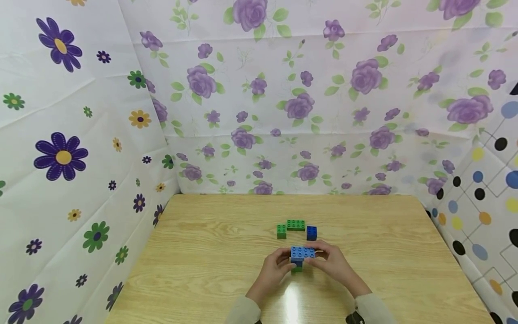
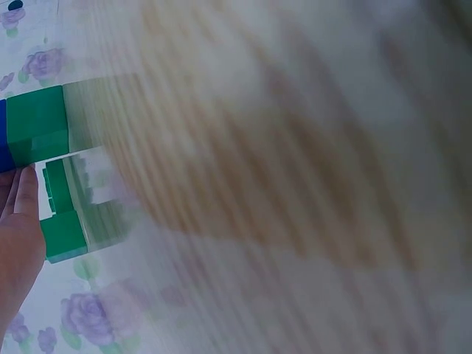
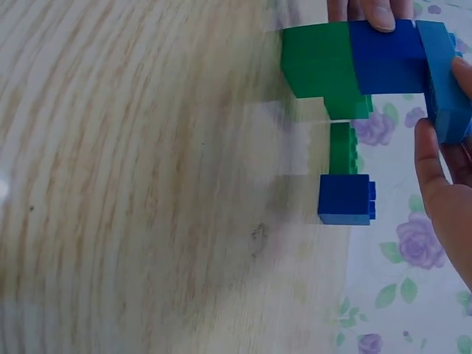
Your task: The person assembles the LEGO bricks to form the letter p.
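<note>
A short stack rises from the wooden table in front of the person. Its base is a green brick (image 1: 297, 269), and a dark blue brick (image 3: 389, 57) sits on that. My left hand (image 1: 272, 272) pinches the dark blue brick from the left. On top, a longer light blue brick (image 1: 303, 253) lies sideways, jutting out to the right. My right hand (image 1: 337, 264) holds its overhanging end between thumb and fingers. In the right wrist view the light blue brick leans slightly against the dark blue one; whether the studs are fully joined, I cannot tell.
Behind the stack lie a small green brick (image 1: 281, 231), a longer green brick (image 1: 296, 225) and a small dark blue brick (image 1: 311, 232), all studs up. The wooden table (image 1: 210, 252) meets flowered cloth at the back and left, and dotted cloth (image 1: 481, 216) at the right.
</note>
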### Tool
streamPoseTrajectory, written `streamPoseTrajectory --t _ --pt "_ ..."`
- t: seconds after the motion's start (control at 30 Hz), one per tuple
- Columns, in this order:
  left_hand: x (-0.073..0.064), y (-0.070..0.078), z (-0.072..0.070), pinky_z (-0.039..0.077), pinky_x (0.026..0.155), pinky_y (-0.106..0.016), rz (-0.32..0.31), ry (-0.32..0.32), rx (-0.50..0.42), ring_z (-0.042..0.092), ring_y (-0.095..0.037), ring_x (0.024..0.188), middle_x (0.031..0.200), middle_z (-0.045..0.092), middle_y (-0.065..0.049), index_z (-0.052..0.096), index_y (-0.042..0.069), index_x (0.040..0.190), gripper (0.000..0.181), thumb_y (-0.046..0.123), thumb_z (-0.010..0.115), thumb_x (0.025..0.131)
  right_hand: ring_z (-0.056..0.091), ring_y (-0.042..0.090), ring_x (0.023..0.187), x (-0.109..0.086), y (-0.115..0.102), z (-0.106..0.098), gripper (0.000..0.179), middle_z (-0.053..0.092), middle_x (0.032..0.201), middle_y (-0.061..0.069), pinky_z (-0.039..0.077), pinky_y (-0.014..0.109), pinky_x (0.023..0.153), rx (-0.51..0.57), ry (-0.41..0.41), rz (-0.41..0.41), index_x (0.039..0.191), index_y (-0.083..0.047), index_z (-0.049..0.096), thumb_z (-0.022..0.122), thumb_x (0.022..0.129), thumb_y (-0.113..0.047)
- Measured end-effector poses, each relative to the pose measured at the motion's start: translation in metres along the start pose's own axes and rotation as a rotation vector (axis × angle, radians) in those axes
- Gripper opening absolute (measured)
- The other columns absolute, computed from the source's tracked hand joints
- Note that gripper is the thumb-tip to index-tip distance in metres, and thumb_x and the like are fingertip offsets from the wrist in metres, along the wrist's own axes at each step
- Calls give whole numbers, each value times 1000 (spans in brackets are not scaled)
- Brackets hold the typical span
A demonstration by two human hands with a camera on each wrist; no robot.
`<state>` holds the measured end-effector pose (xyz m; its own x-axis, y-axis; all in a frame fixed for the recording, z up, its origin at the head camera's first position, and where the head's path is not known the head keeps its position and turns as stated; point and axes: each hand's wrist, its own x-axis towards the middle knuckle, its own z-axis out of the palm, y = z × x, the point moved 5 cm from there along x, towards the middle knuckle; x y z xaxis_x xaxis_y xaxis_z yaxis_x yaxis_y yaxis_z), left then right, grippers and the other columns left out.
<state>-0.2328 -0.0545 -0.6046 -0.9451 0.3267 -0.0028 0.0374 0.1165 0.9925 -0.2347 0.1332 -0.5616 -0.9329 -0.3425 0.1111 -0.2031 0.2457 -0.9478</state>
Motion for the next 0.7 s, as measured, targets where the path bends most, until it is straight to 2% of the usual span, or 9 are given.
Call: streamPoseTrajectory --t 0.23,0.4,0.57,0.7 --pt "0 1 -1 47 98 -22 3 -7 10 56 -21 119 124 60 -6 58 7 123 35 3 67 89 58 26 107 1 -2 2 38 57 124 19 55 35 87 -11 -11 29 121 -2 64 74 86 -14" --pt "-1 1 -2 47 99 -22 -6 -1 6 56 -22 120 124 60 -6 58 6 124 35 4 67 89 58 21 104 2 -2 4 37 59 120 14 55 34 87 -16 -6 25 120 -5 64 73 87 -19" --pt "0 0 -1 47 99 -23 -20 9 0 56 -22 119 123 60 -6 59 7 123 35 3 67 89 55 19 110 3 3 9 42 58 125 11 53 28 90 -4 -12 13 125 -7 61 72 88 -23" --pt "1 0 0 47 100 -24 -6 10 6 56 -22 119 123 60 -6 59 7 123 34 3 66 89 54 20 113 4 4 14 42 57 127 8 51 26 90 7 -4 16 126 -12 61 71 88 -27"
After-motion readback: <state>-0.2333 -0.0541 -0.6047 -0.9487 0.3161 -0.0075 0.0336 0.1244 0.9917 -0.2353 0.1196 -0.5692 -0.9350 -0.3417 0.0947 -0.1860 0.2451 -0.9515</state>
